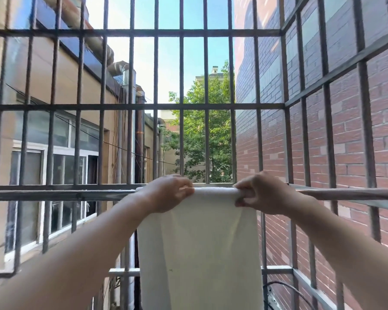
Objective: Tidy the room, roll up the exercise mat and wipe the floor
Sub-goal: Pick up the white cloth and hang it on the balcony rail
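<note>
Cloth (199,242) draped over window-cage rail (54,194), held at both top corners.
Left grip (169,193) curled over the cloth's top fold at the rail; right grip (261,193) pinches the fold's right end. Cloth hangs straight down between the forearms.

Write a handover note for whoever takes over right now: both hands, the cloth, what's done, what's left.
The left hand grips the top fold of the white cloth at the metal rail, left end.
The right hand pinches the same fold, right end.
The cloth is draped over the rail inside the barred window cage and hangs straight down.
Done: cloth is on the rail.
Left: even the fold if needed, then let go. The rest of the tidying is out of view, so its state cannot be told.
</note>
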Available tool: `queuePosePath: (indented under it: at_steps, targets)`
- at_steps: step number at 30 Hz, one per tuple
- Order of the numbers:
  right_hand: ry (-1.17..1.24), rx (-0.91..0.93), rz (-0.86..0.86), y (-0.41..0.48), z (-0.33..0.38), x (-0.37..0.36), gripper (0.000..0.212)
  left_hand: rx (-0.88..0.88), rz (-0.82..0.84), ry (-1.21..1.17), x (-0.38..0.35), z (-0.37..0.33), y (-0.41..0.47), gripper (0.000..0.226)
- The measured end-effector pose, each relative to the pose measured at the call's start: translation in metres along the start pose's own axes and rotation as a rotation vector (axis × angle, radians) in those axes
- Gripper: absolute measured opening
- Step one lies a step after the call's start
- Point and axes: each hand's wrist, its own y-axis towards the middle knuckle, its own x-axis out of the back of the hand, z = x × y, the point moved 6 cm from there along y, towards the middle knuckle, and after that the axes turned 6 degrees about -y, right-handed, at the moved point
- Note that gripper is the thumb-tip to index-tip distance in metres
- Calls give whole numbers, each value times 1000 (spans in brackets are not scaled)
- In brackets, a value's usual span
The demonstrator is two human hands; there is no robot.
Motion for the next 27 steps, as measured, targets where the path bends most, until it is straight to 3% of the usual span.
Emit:
queuePosePath:
  at_steps: [4, 9, 15, 20, 27]
  targets:
    - [-36, 4, 9, 0, 3, 1, 24, -2, -116, 2, 24, 27, -23, 19]
    - [14, 107, -85, 22, 63, -4, 41, 11, -259, -20, 33, 38, -43, 17]
    - [64, 136, -164, 48, 108, -25, 26, 63, -504, 92, 37, 34, -68, 31]
    - [208, 85, -214, 47, 103, -26, 24, 84, -508, 89, 38, 38, -75, 16]
    - [313, 26, -233, 50, 96, -27, 22, 106, -523, 27, 39, 45, -73, 24]
